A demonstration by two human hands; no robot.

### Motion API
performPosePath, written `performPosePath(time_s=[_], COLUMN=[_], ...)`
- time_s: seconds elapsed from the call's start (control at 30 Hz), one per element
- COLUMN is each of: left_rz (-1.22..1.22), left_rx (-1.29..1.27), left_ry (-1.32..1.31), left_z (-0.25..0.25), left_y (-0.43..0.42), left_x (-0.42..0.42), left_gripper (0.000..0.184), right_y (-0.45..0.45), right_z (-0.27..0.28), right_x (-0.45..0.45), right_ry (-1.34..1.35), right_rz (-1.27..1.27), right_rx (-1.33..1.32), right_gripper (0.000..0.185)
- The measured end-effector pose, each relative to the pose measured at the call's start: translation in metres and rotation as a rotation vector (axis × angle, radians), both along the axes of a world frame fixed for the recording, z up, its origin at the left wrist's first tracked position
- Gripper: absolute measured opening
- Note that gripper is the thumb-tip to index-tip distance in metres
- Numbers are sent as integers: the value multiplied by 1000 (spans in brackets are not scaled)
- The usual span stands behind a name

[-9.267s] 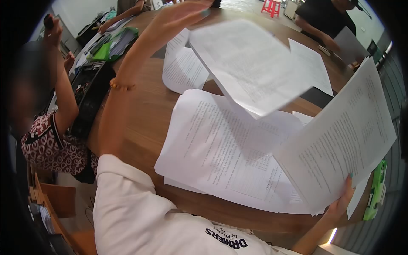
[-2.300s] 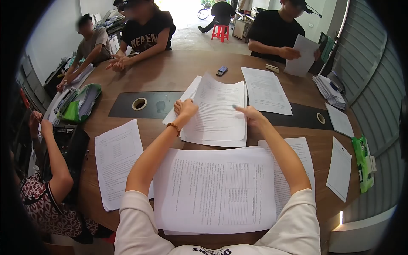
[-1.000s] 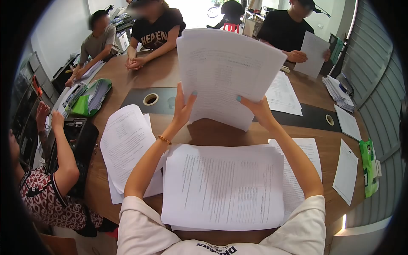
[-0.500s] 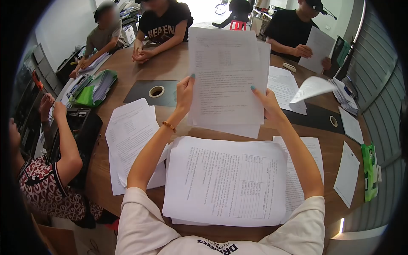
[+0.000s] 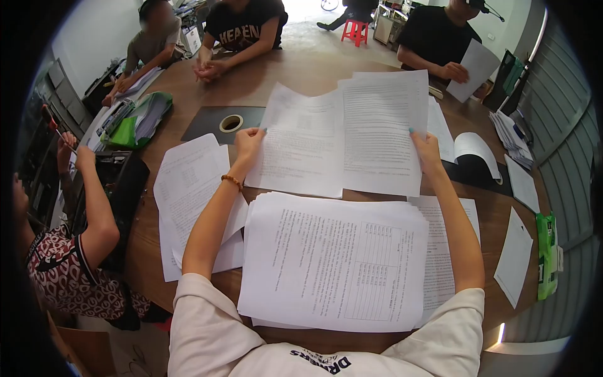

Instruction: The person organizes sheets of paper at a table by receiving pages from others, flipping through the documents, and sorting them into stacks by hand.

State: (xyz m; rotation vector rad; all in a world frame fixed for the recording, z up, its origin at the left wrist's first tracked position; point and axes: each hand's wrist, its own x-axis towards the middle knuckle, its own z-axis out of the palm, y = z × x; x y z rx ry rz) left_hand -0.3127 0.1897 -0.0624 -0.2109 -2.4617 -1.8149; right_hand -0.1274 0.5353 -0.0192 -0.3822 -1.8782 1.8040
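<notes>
My left hand point(image 5: 249, 143) pinches the left edge of a printed sheet point(image 5: 298, 147), whose top edge curls. My right hand point(image 5: 428, 151) grips the right edge of other printed sheets point(image 5: 383, 132), fanned out beside the first and overlapping it near the middle. Both lots are raised in front of me over the table. Below them, close to my body, lies a thick stack of printed paper point(image 5: 326, 264), its top page turned sideways with a table grid on it. More printed pages point(image 5: 449, 251) stick out under my right forearm. Loose sheets point(image 5: 191, 188) lie left of my left forearm.
On the wooden table point(image 5: 182, 88) are a tape roll point(image 5: 231, 123), a green folder of papers point(image 5: 141, 122), a curled sheet point(image 5: 477, 154), a paper stack point(image 5: 512, 138) and a green packet point(image 5: 548, 257). Several people sit around it; one at left holds a screwdriver point(image 5: 53, 119).
The raised papers have come down and spread into two side-by-side parts, my hands moving farther apart. A curled sheet at right has settled on the table.
</notes>
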Motion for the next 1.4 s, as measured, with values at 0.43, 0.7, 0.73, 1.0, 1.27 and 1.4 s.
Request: performPosePath(time_s=[0.43, 0.7, 0.73, 1.0, 1.27, 1.4], left_rz=[-195, -361, -359, -57, 5, -81], left_rx=[289, 140, 140, -183, -436, -361], left_ry=[-146, -175, -179, 116, 172, 223], left_z=[-8, -5, -5, 1, 7, -1], left_y=[73, 69, 69, 46, -5, -4], left_x=[4, 5, 6, -10, -24, -23], left_gripper=[23, 21, 21, 17, 24, 25], right_y=[-39, -29, -27, -36, 36, 83], right_z=[-8, -30, -32, -23, -19, 24], right_x=[-15, -28, -29, -21, -15, -5], right_ry=[-289, -362, -365, -290, -300, -107], right_rz=[161, 181, 183, 53, -372, -486], right_rx=[-229, -75, -75, -10, 998, 680], right_gripper=[46, 44, 44, 36, 27, 18])
